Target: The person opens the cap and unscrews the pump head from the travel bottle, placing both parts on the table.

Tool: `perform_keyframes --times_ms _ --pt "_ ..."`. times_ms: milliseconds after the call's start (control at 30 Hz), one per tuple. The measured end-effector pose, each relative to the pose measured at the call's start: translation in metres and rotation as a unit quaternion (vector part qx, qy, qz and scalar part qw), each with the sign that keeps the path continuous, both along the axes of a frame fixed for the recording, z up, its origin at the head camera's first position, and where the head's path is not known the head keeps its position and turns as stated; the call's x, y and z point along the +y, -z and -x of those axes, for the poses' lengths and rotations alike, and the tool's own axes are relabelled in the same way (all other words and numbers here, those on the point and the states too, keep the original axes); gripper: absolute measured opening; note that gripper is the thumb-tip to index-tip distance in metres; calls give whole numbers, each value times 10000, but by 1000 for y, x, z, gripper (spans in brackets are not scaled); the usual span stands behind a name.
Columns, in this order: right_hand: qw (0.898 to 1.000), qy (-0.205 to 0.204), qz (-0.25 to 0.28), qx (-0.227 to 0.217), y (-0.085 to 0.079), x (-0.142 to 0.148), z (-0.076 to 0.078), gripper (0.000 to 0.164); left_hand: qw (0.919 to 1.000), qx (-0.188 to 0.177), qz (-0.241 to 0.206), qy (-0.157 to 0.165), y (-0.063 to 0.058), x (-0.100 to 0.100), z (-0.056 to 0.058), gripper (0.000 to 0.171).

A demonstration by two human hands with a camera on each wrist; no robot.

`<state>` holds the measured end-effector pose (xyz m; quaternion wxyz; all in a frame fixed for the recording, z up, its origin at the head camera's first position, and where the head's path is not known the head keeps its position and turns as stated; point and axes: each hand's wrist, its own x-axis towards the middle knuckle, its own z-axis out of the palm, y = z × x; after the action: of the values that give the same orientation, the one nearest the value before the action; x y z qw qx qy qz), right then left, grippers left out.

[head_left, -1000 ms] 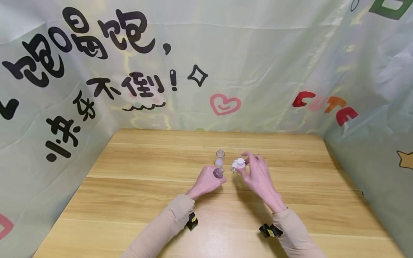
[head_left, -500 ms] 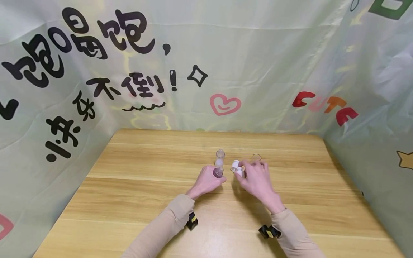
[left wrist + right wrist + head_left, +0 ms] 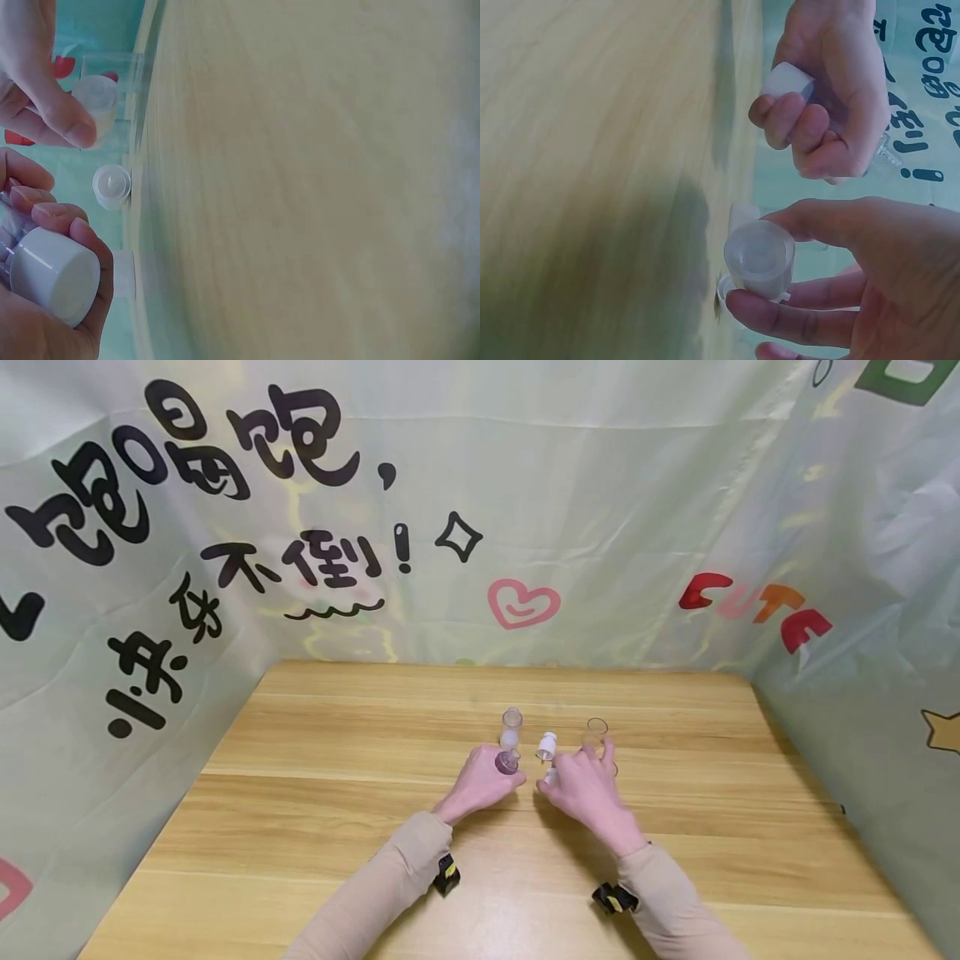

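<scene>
In the head view my left hand (image 3: 482, 781) grips a small bottle (image 3: 507, 762) whose clear, narrow-tipped top sticks out. Its white, flat-bottomed base (image 3: 56, 276) shows between the fingers in the left wrist view. To the right, my right hand (image 3: 588, 785) pinches a small whitish piece (image 3: 760, 255) between thumb and fingers, its hollow round end facing the right wrist camera. Most of this piece is hidden behind the hand in the head view. A similar white fitting (image 3: 547, 746) with a thin stem stands just beyond it.
Behind the left hand stands a second clear bottle (image 3: 512, 727) with a white base. A clear round cup (image 3: 597, 727) sits beyond the right hand; another clear rim (image 3: 616, 769) peeks out beside it. A printed cloth (image 3: 600, 527) borders the wooden table (image 3: 337, 827).
My right hand has drawn the whitish piece nearer and slightly left, past the standing white fitting. The far clear cup has become uncovered. My left hand stays in place with the bottle.
</scene>
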<state>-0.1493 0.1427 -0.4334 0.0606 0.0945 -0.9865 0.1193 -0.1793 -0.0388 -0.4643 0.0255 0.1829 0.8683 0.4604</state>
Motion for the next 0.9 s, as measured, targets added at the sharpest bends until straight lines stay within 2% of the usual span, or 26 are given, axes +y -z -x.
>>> perform_keyframes --times_ms 233,900 --pt "9998 66 -92 -183 2 -4 3 46 10000 5 -43 16 1 -1 1 39" --pt "9992 131 14 -386 9 -6 7 48 9997 -96 -235 -18 2 -1 1 38"
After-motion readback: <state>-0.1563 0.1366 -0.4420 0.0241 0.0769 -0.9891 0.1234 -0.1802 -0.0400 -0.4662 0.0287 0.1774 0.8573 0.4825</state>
